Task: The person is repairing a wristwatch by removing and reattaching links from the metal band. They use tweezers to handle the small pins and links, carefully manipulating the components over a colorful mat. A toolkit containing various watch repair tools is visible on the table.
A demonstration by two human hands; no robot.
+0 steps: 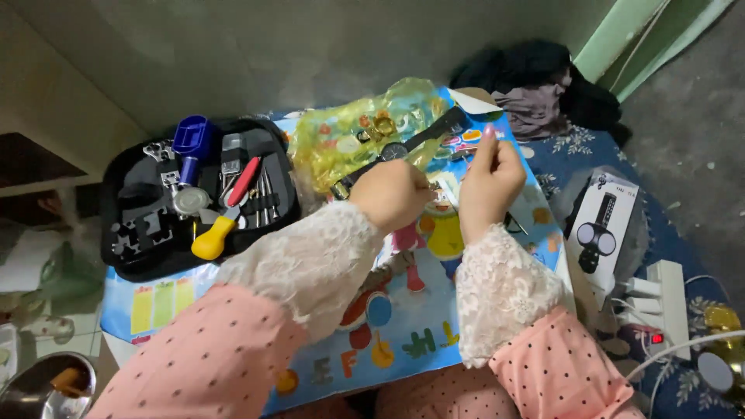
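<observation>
Under the left hand point(392, 194) lies a glossy printed plastic mat point(403, 326), beyond it crinkly shiny yellow plastic wrap point(349, 136) and a matt-strapped wristwatch point(396, 149), and left of it a matt black tool case point(132, 194) holding bright metal and smooth plastic-handled tools.

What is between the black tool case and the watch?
In the head view, a crumpled yellow plastic bag lies between the black tool case and the watch, by the left hand.
</observation>
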